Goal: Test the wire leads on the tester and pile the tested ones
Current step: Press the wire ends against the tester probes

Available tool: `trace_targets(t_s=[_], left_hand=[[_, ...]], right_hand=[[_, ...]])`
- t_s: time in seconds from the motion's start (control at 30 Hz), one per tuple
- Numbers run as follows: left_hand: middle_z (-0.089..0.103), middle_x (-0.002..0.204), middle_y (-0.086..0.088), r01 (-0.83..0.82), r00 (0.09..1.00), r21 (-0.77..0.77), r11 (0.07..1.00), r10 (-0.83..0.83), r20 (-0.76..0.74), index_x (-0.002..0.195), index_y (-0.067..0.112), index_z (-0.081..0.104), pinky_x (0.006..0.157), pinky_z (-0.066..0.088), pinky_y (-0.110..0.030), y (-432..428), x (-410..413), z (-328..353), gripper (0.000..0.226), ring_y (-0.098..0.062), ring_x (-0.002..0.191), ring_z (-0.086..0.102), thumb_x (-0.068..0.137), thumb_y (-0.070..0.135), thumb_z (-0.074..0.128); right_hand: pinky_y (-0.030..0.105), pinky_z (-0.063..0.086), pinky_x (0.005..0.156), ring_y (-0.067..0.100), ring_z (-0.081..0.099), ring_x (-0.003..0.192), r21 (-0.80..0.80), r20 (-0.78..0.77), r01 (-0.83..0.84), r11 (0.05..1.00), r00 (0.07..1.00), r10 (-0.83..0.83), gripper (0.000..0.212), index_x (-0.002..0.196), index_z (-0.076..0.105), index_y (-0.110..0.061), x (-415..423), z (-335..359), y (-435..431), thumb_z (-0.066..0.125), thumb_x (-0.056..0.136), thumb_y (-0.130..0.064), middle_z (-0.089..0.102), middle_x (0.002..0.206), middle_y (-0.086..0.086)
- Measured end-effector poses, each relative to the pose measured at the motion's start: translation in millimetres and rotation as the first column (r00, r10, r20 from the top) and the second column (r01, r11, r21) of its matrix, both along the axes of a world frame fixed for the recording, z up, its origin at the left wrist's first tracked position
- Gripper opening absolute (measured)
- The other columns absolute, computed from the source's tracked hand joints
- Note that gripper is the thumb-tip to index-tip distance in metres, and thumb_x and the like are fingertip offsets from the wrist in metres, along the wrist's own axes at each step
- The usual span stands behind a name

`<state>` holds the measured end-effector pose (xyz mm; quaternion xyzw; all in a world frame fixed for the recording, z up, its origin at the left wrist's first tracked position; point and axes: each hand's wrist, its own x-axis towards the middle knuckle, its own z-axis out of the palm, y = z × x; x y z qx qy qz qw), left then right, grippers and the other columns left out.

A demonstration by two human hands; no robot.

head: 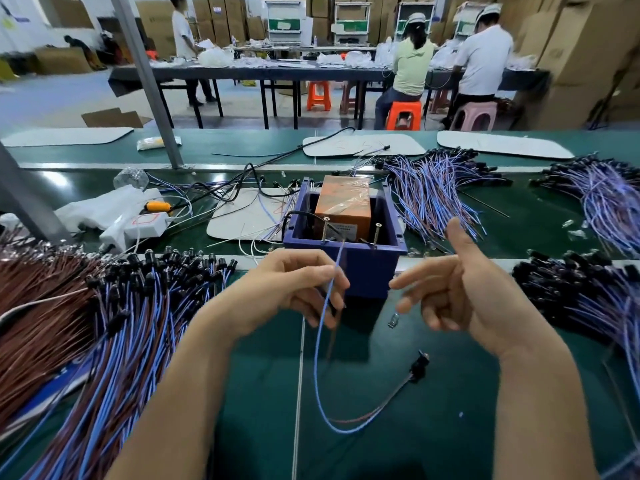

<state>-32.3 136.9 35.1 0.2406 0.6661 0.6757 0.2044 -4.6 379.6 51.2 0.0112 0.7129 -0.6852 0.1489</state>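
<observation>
My left hand [294, 289] pinches a blue and brown wire lead [320, 344] near its bare end, which points up at two screws [349, 232] on the tester. The lead loops down over the green belt to its black lamp holder [419, 367]. The tester is an orange block [344, 206] standing in a blue box [367, 268], just beyond my hands. My right hand [450, 289] hovers to the right of the box with fingers spread and thumb up, holding nothing. A big pile of leads [114, 327] lies at the left and another pile [581, 289] at the right.
More bundles of leads [436, 192] lie behind the box and at the far right [602, 195]. A white power strip [138, 223], black cables and white mats sit behind left. A slanted metal post [149, 81] rises from the belt. People work at a far table.
</observation>
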Motion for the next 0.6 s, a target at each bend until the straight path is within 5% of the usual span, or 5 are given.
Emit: trace_targets(t_s=[0.13,0.23,0.4,0.5,0.6], left_hand=[[0.071,0.085,-0.008,0.188,0.982,0.132,0.973,-0.187,-0.023,0.098,0.015,0.07,0.064,0.054,-0.028,-8,6,12,0.039,-0.026,0.075,0.07,0.084,0.051,0.061],[0.072,0.089,-0.01,0.158,0.987,0.186,0.97,-0.159,-0.009,0.103,0.016,0.07,0.067,0.054,-0.03,-11,6,19,0.055,-0.027,0.08,0.07,0.079,0.064,0.059],[0.071,0.103,-0.016,-0.152,0.987,-0.129,0.98,0.144,-0.069,0.108,0.018,0.069,0.074,0.055,-0.03,-65,7,33,0.078,-0.032,0.093,0.069,0.071,0.083,0.047],[0.073,0.096,-0.004,-0.539,0.842,-0.548,0.64,0.405,-0.355,0.105,0.02,0.066,0.074,0.055,-0.032,-106,-4,26,0.04,-0.026,0.089,0.069,0.085,0.054,0.056],[0.066,0.112,-0.005,-0.573,0.811,-0.81,0.122,0.225,-0.54,0.115,0.019,0.06,0.089,0.05,-0.034,-124,-6,2,0.033,-0.022,0.098,0.062,0.089,0.039,0.063]], right_hand=[[0.018,0.037,0.036,0.017,0.049,0.034,0.555,0.157,-0.115,0.824,0.987,0.032,0.041,0.099,0.061,-0.005,8,-30,10,0.046,0.098,-0.043,0.066,0.057,0.018],[0.022,0.043,0.037,0.022,0.056,0.036,0.591,0.291,-0.234,0.772,0.954,0.066,0.021,0.094,0.053,-0.007,22,-61,4,0.055,0.096,-0.028,0.062,0.054,0.016],[0.029,0.048,0.045,0.024,0.057,0.041,0.662,0.077,0.046,0.748,0.989,-0.129,0.015,0.072,0.057,-0.01,27,-86,8,0.067,0.083,-0.007,0.059,0.052,0.008],[0.029,0.046,0.064,0.028,0.065,0.077,0.858,-0.135,0.173,0.485,0.985,-0.112,0.011,0.083,0.06,-0.017,16,-80,17,0.065,0.081,-0.008,0.067,0.085,0.007],[0.033,0.047,0.08,0.031,0.06,0.099,0.876,-0.218,0.217,0.43,0.975,-0.048,0.028,0.112,0.063,-0.019,6,-71,19,0.058,0.087,-0.007,0.06,0.109,0.013]])
